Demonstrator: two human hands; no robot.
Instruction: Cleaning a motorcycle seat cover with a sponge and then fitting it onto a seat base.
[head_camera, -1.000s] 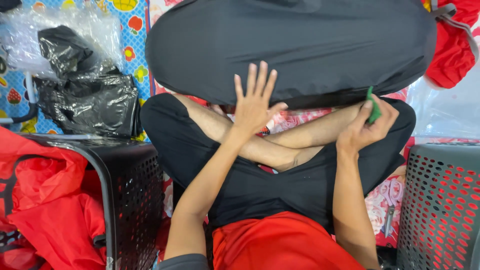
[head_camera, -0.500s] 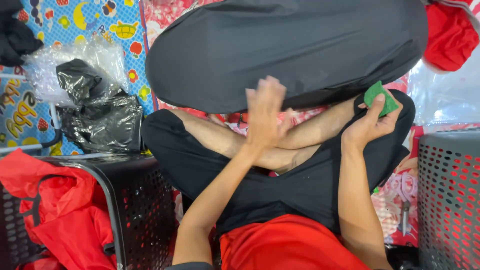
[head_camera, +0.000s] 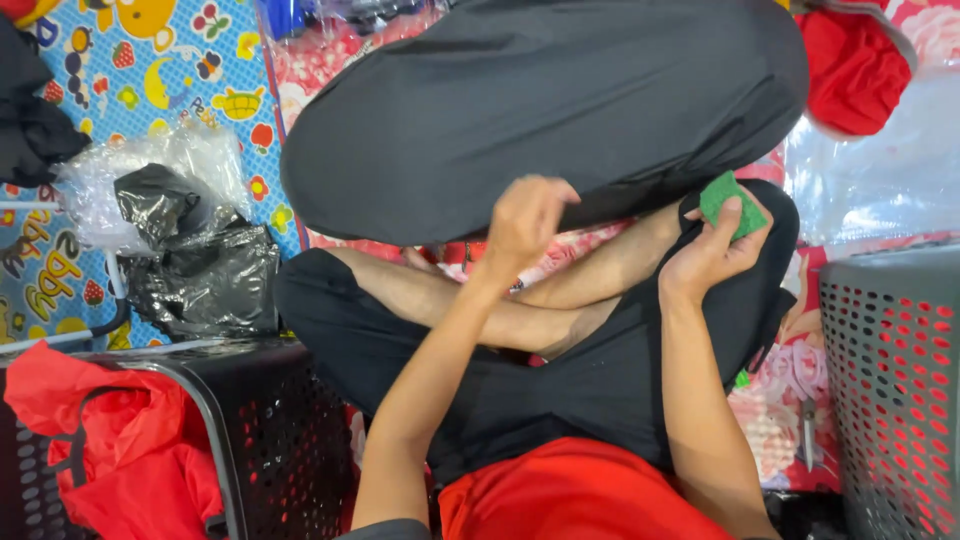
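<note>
Gripping the dark grey fabric (head_camera: 540, 110) at its lower edge, left hand (head_camera: 525, 222) was curled shut on it; right hand (head_camera: 712, 250) pinched a small green piece (head_camera: 730, 203), fingers half closed, above crossed legs.

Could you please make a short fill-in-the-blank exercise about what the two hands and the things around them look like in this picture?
1. The right hand holds a small ____ square tag.
2. The left hand grips the edge of a large ____ cloth.
3. The basket on the person's left holds ____ fabric.
4. The person sits with legs ____.

Missing words: green; black; red; crossed
</note>
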